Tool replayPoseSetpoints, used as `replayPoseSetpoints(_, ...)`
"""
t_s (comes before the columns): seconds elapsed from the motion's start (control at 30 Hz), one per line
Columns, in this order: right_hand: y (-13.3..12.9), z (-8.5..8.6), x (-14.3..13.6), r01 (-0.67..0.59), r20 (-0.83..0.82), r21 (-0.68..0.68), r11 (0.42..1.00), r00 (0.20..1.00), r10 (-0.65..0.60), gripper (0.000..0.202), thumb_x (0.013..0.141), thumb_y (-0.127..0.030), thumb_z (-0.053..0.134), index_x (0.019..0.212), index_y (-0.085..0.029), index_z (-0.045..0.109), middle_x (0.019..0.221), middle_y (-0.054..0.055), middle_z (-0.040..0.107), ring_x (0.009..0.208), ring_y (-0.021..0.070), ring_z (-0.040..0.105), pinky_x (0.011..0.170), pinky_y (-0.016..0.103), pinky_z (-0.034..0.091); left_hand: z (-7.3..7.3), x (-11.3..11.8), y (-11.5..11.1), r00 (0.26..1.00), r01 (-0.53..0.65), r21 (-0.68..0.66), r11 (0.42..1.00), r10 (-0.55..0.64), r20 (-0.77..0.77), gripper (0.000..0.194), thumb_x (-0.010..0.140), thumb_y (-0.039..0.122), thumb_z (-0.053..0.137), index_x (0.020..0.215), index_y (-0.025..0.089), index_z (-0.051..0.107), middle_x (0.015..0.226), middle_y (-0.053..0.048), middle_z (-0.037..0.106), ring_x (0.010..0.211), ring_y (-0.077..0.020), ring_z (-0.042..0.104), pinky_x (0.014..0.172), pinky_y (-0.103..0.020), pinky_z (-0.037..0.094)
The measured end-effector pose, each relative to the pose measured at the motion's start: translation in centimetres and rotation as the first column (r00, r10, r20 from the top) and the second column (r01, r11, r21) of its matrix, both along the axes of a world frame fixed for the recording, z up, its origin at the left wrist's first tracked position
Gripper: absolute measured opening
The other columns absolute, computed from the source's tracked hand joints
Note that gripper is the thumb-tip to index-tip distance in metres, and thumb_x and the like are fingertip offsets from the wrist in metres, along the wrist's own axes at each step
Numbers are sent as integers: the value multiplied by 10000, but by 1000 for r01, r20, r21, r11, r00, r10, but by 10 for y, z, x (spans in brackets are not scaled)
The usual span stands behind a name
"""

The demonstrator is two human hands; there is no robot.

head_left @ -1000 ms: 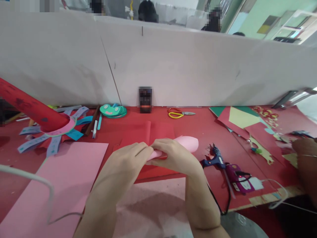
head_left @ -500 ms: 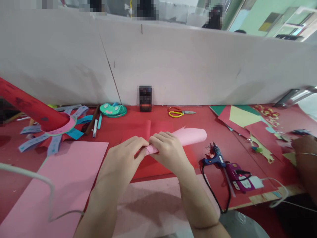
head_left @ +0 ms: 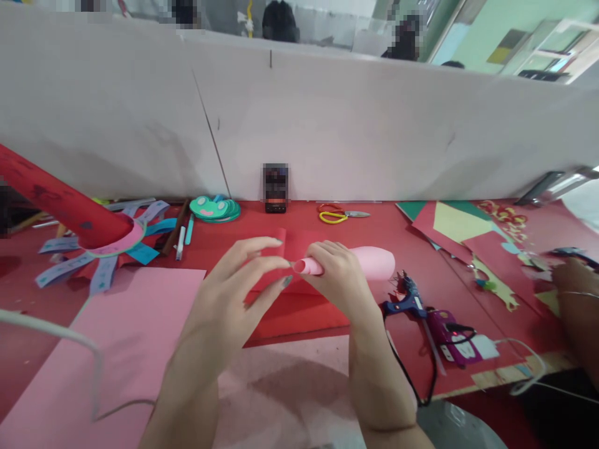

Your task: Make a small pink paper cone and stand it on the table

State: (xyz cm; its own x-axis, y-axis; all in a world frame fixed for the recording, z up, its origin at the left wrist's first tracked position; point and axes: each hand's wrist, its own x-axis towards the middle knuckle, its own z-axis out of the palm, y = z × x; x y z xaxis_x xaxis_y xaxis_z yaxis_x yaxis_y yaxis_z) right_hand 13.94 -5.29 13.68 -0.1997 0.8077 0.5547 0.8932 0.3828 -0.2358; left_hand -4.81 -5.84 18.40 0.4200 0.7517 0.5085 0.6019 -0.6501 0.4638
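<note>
A pink paper cone [head_left: 374,263], rolled from a sheet, lies in my right hand [head_left: 336,265], whose fingers wrap round its narrow end. The cone's small round opening points left and its wide end points right. My left hand [head_left: 246,277] is off to the left with its fingers apart, the tips close to that opening. Whether a fingertip touches the rim I cannot tell. Below both hands is red paper [head_left: 294,315] with a raised fold at the back.
A pink sheet [head_left: 163,305] lies left, near a red paper tube [head_left: 60,199] with paper strips. Scissors [head_left: 344,214], a phone [head_left: 275,188] and green frog cutouts [head_left: 214,209] are behind. A glue gun [head_left: 407,299] and purple extension box [head_left: 453,337] sit right, near another person's hand [head_left: 575,280].
My left hand has let go of the cone's narrow end and spread its fingers, moving slightly left. My right hand and the cone have shifted a little right, baring the narrow opening.
</note>
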Motion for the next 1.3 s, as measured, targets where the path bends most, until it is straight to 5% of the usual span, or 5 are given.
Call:
replayPoseSetpoints(0.1, 1, 1, 4, 19, 0, 38, 999, 1000, -19, 260, 872, -277, 504, 629, -206, 446, 566, -10, 490, 555, 147, 405, 582, 262, 276, -4, 9, -1, 999, -7, 118, 993, 11, -33, 92, 850, 265, 561, 913, 258, 628, 1202, -26, 595, 1097, -201, 571, 909, -353, 487)
replayPoseSetpoints(0.7, 10, -10, -18, 11, -108, 135, 991, 994, 4, 201, 889, -235, 427, 698, -201, 481, 646, 23, 547, 661, 171, 477, 701, 289, 356, -25, 48, 2, 932, -228, -57, 972, 234, 276, 186, 782, 119, 541, 623, 194, 482, 1059, -30, 652, 991, -169, 605, 846, -313, 486)
replayPoseSetpoints(0.87, 6, -7, -16, -32, -144, -8, 999, 989, 31, 211, 871, -270, 476, 672, -199, 485, 626, 13, 544, 599, 152, 454, 571, 264, 300, -19, 37, 5, 938, -179, -7, 984, 173, 302, 159, 830, 135, 524, 684, 198, 534, 1057, -22, 660, 995, -160, 611, 868, -312, 485)
replayPoseSetpoints(1.07, -1, 0, -3, -22, -43, -95, 995, 999, 18, 272, 884, -314, 493, 640, -198, 463, 582, -12, 486, 553, 127, 398, 551, 251, 253, -12, 6, 15, 1000, 9, 295, 956, -16, 23, 133, 840, 161, 561, 922, 240, 630, 1140, -27, 640, 1109, -197, 569, 958, -368, 450)
replayPoseSetpoints(1.3, -8, 4, -3, -138, 47, -166, 976, 988, 148, 279, 888, -276, 478, 625, -197, 429, 550, -34, 434, 530, 116, 348, 555, 259, 224, -9, 4, 12, 940, 269, 191, 944, -213, -267, 265, 916, 158, 392, 946, 245, 640, 943, 5, 690, 887, -148, 630, 903, -342, 461)
